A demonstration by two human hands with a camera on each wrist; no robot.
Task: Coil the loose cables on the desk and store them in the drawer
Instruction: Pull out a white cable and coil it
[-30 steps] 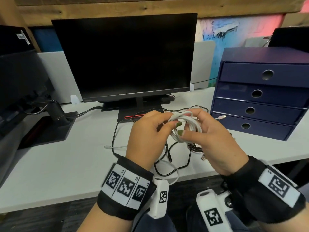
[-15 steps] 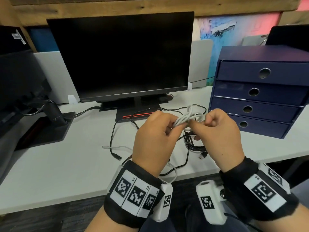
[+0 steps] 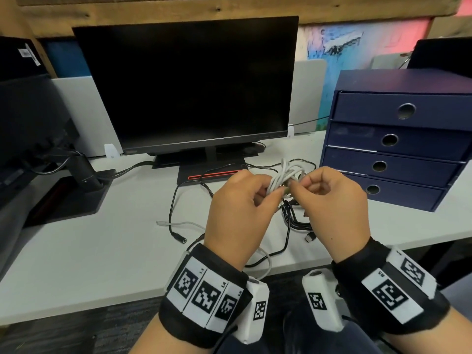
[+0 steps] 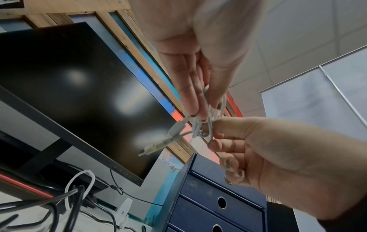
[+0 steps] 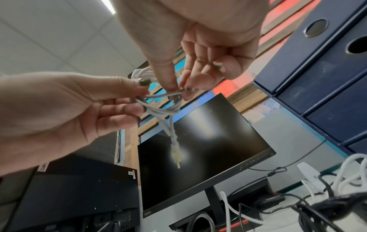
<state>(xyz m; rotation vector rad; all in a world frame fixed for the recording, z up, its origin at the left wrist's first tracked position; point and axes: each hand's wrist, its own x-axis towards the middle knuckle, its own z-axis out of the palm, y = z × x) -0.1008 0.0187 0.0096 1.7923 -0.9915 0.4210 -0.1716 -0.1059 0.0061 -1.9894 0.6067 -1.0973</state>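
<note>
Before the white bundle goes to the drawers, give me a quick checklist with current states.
1. White cable bundled into loops: ok.
2. Left hand gripping the bundle: ok.
3. Right hand pinching a strand: ok.
4. Loose end secured: not ok, the plug dangles free.
5. A drawer open to receive it: not ok, all four shut.
6. Black cables coiled: not ok, tangled on the desk.

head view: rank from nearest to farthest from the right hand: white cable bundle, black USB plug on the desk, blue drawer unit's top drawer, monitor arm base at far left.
From the right hand:
1. White cable bundle: pinched in its fingers, shared with the left hand.
2. Black USB plug: on the desk just below the hand.
3. Top drawer: up and to the right, closed.
4. Monitor arm base: far left on the desk.
</note>
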